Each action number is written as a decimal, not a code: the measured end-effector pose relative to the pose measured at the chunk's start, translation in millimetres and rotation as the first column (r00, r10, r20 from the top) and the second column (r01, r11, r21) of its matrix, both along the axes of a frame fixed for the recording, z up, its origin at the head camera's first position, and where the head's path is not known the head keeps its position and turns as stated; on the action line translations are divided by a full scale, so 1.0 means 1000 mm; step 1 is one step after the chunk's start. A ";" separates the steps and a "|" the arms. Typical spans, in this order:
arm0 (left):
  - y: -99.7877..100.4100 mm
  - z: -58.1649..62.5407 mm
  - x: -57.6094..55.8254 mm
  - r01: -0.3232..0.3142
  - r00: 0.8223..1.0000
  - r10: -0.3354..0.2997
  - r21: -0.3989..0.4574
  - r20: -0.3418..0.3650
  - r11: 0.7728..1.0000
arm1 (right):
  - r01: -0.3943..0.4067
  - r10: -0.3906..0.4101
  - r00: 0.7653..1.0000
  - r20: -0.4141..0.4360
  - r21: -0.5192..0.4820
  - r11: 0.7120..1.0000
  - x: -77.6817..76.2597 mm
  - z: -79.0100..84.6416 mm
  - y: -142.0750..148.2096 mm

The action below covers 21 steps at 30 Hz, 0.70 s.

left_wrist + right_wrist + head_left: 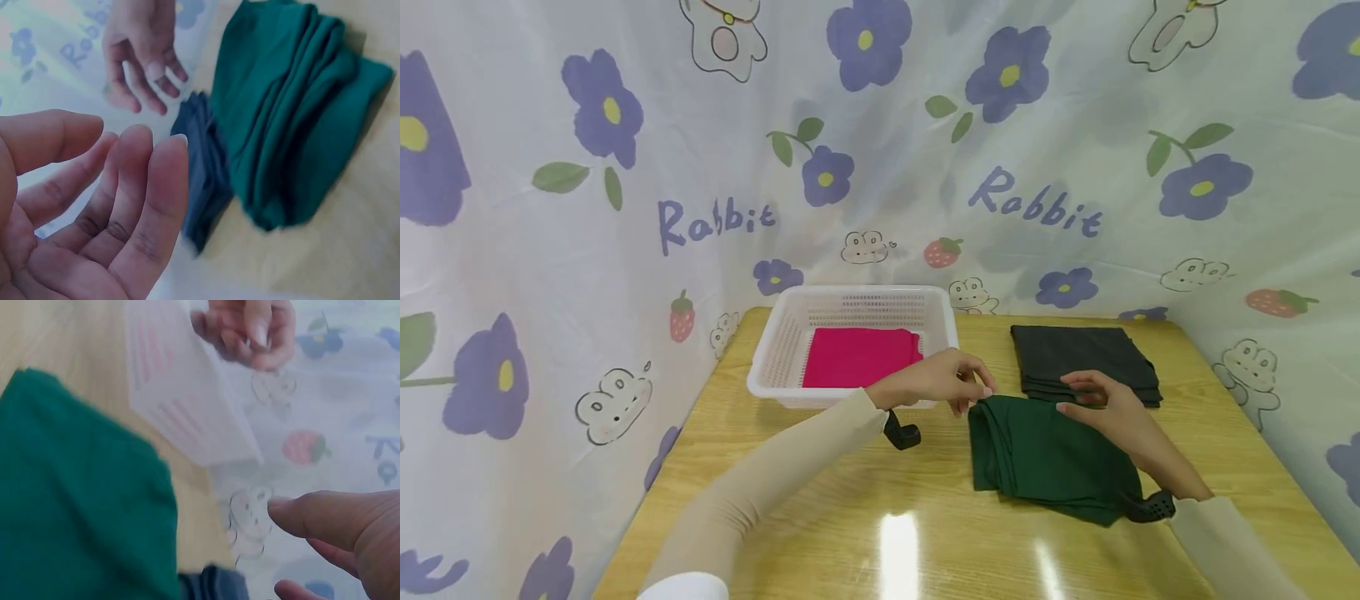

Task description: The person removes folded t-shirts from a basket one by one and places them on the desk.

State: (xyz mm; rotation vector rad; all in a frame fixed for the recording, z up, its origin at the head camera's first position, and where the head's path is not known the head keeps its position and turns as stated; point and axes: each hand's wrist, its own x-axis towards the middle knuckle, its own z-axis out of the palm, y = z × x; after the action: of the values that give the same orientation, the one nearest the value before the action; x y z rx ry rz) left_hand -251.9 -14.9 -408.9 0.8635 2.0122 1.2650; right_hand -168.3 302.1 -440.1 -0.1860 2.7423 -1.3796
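A folded dark green cloth [1045,458] lies on the table, its layers bunched in folds along the left side. My left hand [940,379] hovers by its upper left corner, fingers loosely bent. In the left wrist view the thumb and fingers of that hand [119,206] stand apart from the cloth [281,112], with nothing between them. Over the cloth's far right part is my right hand [1108,412], thumb and fingers spread. The right wrist view shows its thumb [319,515] clear of the green cloth [81,494].
A white plastic basket [760,375] at the back left holds a folded pink cloth [857,358]. Behind the green cloth lies a folded black cloth [1075,354]. A patterned curtain [880,150] borders the wooden table [820,517] at the back and sides.
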 end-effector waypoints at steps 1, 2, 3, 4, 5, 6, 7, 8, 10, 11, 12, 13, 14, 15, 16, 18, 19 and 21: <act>-0.005 0.003 -0.003 -0.011 1.000 0.011 0.002 -0.006 1.000 | -0.010 0.010 1.000 -0.002 -0.012 1.000 -0.003 0.001 -0.005; -0.010 0.005 -0.006 -0.022 1.000 0.022 0.006 -0.011 1.000 | -0.021 0.021 1.000 -0.005 -0.022 1.000 -0.006 0.003 -0.010; -0.015 0.008 -0.009 -0.036 0.999 0.036 0.006 -0.016 0.999 | -0.034 0.034 0.999 -0.007 -0.033 0.999 -0.009 0.004 -0.015; -0.020 0.010 -0.012 -0.049 0.999 0.049 0.007 -0.020 0.999 | -0.045 0.044 0.999 -0.007 -0.039 0.998 -0.013 0.006 -0.021; -0.026 0.012 -0.016 -0.064 0.998 0.064 0.007 -0.023 0.998 | -0.056 0.056 0.998 -0.005 -0.047 0.997 -0.016 0.007 -0.026; -0.032 0.014 -0.018 -0.080 0.996 0.080 0.002 -0.025 0.997 | -0.065 0.065 0.998 -0.005 -0.055 0.996 -0.020 0.009 -0.032; -0.038 0.016 -0.021 -0.098 0.995 0.098 0.000 -0.018 0.995 | -0.075 0.075 0.997 -0.004 -0.064 0.995 -0.024 0.011 -0.038; -0.044 0.018 -0.024 -0.120 0.993 0.120 -0.006 -0.018 0.993 | -0.083 0.083 0.997 -0.004 -0.073 0.994 -0.027 0.012 -0.045; -0.055 0.021 -0.030 -0.160 0.987 0.160 -0.018 -0.017 0.987 | -0.100 0.100 0.995 -0.006 -0.090 0.991 -0.035 0.016 -0.057; -0.061 0.022 -0.032 -0.181 0.983 0.181 -0.021 -0.010 0.983 | -0.112 0.111 0.994 -0.007 -0.102 0.989 -0.038 0.018 -0.062; -0.066 0.023 -0.035 -0.201 0.980 0.201 -0.022 -0.005 0.979 | -0.121 0.120 0.993 -0.010 -0.112 0.986 -0.042 0.020 -0.068; -0.072 0.023 -0.039 -0.220 0.976 0.220 -0.022 0.003 0.975 | -0.131 0.131 0.991 -0.011 -0.123 0.984 -0.045 0.021 -0.073; -0.077 0.023 -0.042 -0.236 0.972 0.236 -0.026 0.005 0.971 | -0.139 0.139 0.990 -0.011 -0.132 0.981 -0.048 0.023 -0.078; -0.082 0.023 -0.046 -0.252 0.968 0.253 -0.029 0.008 0.967 | -0.149 0.149 0.989 -0.012 -0.136 0.979 -0.051 0.024 -0.084; -0.087 0.023 -0.050 -0.269 0.963 0.269 -0.032 0.009 0.963 | -0.154 0.155 0.988 -0.009 -0.144 0.978 -0.054 0.025 -0.089; -0.098 0.022 -0.058 -0.298 0.954 0.299 -0.045 0.003 0.953 | -0.161 0.162 0.987 -0.003 -0.154 0.975 -0.060 0.026 -0.099; -0.103 0.022 -0.061 -0.315 0.949 0.315 -0.054 -0.001 0.948 | -0.164 0.166 0.986 0.001 -0.163 0.973 -0.064 0.026 -0.105; -0.114 0.020 -0.068 -0.351 0.936 0.351 -0.071 -0.018 0.934 | -0.171 0.175 0.985 0.004 -0.178 0.969 -0.071 0.027 -0.118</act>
State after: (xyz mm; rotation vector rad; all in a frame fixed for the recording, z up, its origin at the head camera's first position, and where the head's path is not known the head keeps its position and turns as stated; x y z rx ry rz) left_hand -320.4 -129.0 -389.0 0.4834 2.2721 1.3658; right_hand -239.5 184.5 -413.1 -0.4085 2.5159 -1.5655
